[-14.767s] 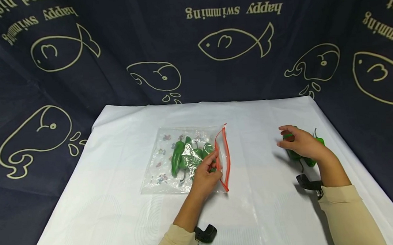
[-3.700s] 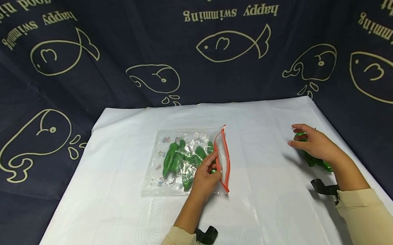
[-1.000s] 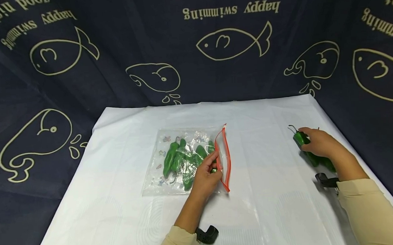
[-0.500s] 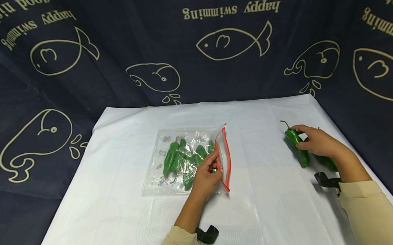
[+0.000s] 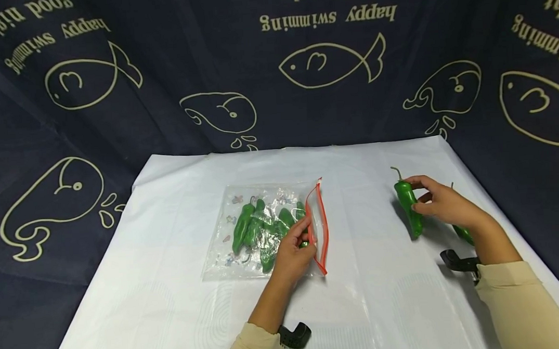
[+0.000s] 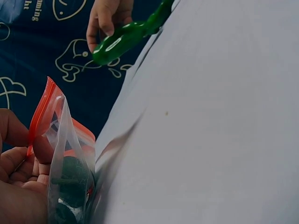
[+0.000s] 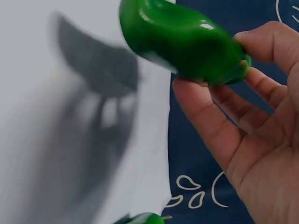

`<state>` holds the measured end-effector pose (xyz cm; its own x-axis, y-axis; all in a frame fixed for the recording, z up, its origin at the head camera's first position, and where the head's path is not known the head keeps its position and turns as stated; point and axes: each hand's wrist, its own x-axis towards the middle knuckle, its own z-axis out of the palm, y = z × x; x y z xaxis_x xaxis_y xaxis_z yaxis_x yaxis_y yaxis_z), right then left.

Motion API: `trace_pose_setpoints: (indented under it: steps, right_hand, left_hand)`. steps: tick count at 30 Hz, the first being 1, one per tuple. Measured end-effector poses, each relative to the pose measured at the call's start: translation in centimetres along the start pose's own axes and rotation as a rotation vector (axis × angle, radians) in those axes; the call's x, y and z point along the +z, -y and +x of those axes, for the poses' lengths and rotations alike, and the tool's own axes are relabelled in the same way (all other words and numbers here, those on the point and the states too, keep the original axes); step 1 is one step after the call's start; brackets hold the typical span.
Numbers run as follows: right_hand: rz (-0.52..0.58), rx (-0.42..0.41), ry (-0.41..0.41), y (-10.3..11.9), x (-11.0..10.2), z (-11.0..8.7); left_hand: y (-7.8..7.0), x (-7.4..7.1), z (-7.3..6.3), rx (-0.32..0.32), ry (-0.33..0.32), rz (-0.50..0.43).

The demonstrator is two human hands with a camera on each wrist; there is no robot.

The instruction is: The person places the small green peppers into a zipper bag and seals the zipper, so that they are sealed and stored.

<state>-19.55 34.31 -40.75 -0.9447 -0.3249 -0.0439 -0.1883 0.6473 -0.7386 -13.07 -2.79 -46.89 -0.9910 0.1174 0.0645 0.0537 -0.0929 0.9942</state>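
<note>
A clear zip bag (image 5: 217, 260) with a red zip edge lies on the table, several green peppers (image 5: 243, 228) inside it. My left hand (image 5: 293, 252) pinches the bag's red rim and keeps the mouth parted, as the left wrist view also shows. On the right, my right hand (image 5: 442, 201) pinches a green pepper (image 5: 406, 200) between thumb and fingers, its stem pointing away. In the right wrist view that pepper (image 7: 182, 39) casts a shadow on the cloth, so it is lifted. Another green pepper (image 5: 463, 234) lies partly hidden behind the right hand.
A white cloth (image 5: 351, 306) covers the table. Dark blue fabric (image 5: 333, 115) with fish drawings hangs around its far and side edges. Each wrist carries a black camera (image 5: 295, 335).
My right hand has taken hold of a pepper from the right-hand group and moved it left and up, away from the other one. The left hand has stayed at the bag's rim.
</note>
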Motion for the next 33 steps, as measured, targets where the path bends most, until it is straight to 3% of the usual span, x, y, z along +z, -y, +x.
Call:
trace_pose_setpoints:
  steps: [12,27,33]
  right_hand:
    - [0.22,-0.079,-0.027,0.0,1.8,0.2]
    - [0.583,-0.085,-0.031,0.5,4.5,1.1]
    - [0.655,-0.066,-0.051,1.0,5.3,1.6]
  left_hand:
    - [-0.2,0.0,-0.1,0.002,-0.004,0.006]
    - [0.0,0.0,0.0,0.016,0.008,-0.012]
    - [0.2,-0.1,0.1,0.021,0.004,0.005]
